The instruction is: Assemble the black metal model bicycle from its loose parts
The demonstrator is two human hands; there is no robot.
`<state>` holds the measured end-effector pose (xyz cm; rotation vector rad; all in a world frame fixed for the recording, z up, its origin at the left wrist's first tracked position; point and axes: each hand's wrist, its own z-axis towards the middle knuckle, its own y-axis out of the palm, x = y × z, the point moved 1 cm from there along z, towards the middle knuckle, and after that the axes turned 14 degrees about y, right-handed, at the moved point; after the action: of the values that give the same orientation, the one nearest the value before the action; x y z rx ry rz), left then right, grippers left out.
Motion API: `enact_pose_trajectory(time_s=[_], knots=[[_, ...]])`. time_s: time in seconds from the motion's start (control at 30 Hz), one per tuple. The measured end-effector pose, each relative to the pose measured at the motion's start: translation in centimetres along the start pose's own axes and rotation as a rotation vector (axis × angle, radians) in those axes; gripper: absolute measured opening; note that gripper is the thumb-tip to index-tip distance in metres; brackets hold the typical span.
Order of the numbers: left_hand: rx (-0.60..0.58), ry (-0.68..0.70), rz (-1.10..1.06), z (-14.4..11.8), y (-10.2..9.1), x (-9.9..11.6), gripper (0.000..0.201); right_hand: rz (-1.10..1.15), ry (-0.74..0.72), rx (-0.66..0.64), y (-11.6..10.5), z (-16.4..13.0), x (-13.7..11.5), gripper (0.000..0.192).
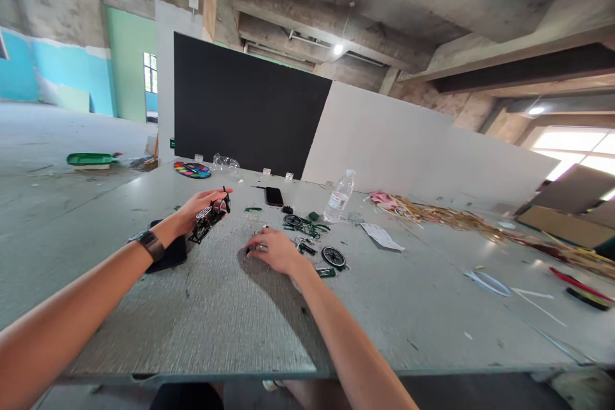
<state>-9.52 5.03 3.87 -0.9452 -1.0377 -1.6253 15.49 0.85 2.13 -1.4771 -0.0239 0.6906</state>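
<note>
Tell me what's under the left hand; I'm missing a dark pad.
The left hand grips a small model frame. A dark flat pad lies beneath the wrist; its far part is covered.

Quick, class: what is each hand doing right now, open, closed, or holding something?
Left hand: closed on the small black model.
Right hand: resting palm-down on the table; grip cannot be told.
</note>
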Motion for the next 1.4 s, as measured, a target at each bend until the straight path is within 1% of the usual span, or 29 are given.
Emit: enact_pose_trajectory(time_s=[0.07,0.1,0.13,0.17,0.2,0.23,0.3,0.4,0.53,0.73,0.8,0.93,0.97,1.03,1.13,1.2,1.3,1.4], knots=[[-0.017,-0.007,-0.001,0.0,-0.1,-0.2,0.058,0.024,0.002,0.015,-0.5,0.0,0.6,0.021],[-0.045,-0.023,0.001,-0.1,0.0,-0.5,0.058,0.042,0.014,0.05,-1.1,0.0,1.1,0.021],[-0.075,-0.042,0.008,-0.2,0.1,-0.7,0.058,0.062,0.042,0.116,-1.7,0.0,1.8,0.023],[-0.108,-0.063,0.02,-0.3,0.3,-1.0,0.059,0.064,0.096,0.227,-2.6,-0.1,2.5,0.025],[-0.138,-0.083,0.032,-0.5,0.5,-1.3,0.059,0.048,0.174,0.336,-3.4,-0.3,3.4,0.026],[-0.164,-0.103,0.044,-0.7,0.7,-1.5,0.059,0.017,0.256,0.415,-4.3,-0.5,4.2,0.026],[-0.205,-0.133,0.067,-1.0,1.2,-1.9,0.058,-0.038,0.374,0.525,-5.6,-0.9,5.8,0.025],[-0.234,-0.136,0.094,-1.4,1.7,-1.9,0.055,-0.072,0.428,0.589,-6.8,-1.4,7.3,0.024],[-0.242,-0.136,0.115,-1.5,1.7,-1.7,0.059,-0.067,0.448,0.663,-7.1,-1.5,7.5,0.027],[-0.278,-0.114,0.107,-2.0,2.3,-1.2,0.058,-0.056,0.436,0.637,-6.9,-1.5,7.1,0.024],[-0.296,-0.127,0.102,-2.2,2.6,-1.3,0.056,-0.076,0.476,0.64,-7.1,-1.6,7.2,0.025],[-0.313,-0.129,0.11,-2.2,2.6,-1.9,0.051,-0.171,0.619,0.629,-7.9,-2.1,8.1,0.026],[-0.312,-0.129,0.105,-2.1,2.6,-2.2,0.05,-0.194,0.65,0.597,-8.0,-2.2,8.4,0.026],[-0.302,-0.122,0.09,-1.9,2.4,-2.7,0.049,-0.223,0.689,0.481,-8.1,-2.3,9.0,0.027],[-0.262,-0.121,0.074,-1.7,2.4,-3.3,0.05,-0.234,0.697,0.264,-7.7,-2.3,9.9,0.025],[-0.245,-0.128,0.059,-1.7,2.5,-3.4,0.051,-0.238,0.683,0.172,-7.3,-2.3,10.3,0.022],[-0.246,-0.136,0.049,-1.8,2.7,-3.3,0.051,-0.23,0.648,0.13,-6.9,-2.1,10.6,0.017],[-0.254,-0.134,0.067,-1.9,2.8,-3.2,0.051,-0.21,0.615,0.16,-6.7,-1.9,10.6,0.015]])
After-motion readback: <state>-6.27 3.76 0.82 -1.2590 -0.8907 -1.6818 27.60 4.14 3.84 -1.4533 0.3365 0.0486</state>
